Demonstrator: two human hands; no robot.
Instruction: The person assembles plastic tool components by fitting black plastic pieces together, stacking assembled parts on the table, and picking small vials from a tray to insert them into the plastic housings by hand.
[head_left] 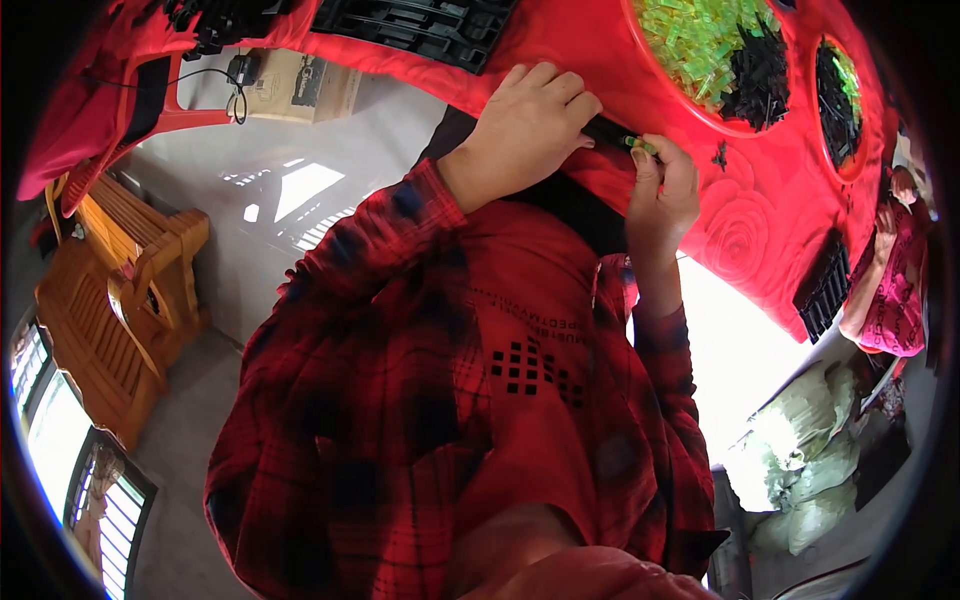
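Observation:
My left hand (525,128) is closed, back of the hand up, around a slim black plastic part (607,131) that sticks out from its fingers. Most of that part is hidden by the hand. My right hand (664,190) pinches a small yellow-green translucent plastic piece (640,146) between thumb and index finger. This piece meets the tip of the black part, but I cannot tell whether it is seated in it. Both hands are at the near edge of a table with a red rose-patterned cloth (735,230).
A round red tray (655,68) holds yellow-green and black pieces; a smaller tray (832,150) stands right of it. Black racks (410,30) lie at the far left. Another person in pink (895,290) sits at right. A wooden chair (120,310), carton (300,85) and sacks (805,450) surround me.

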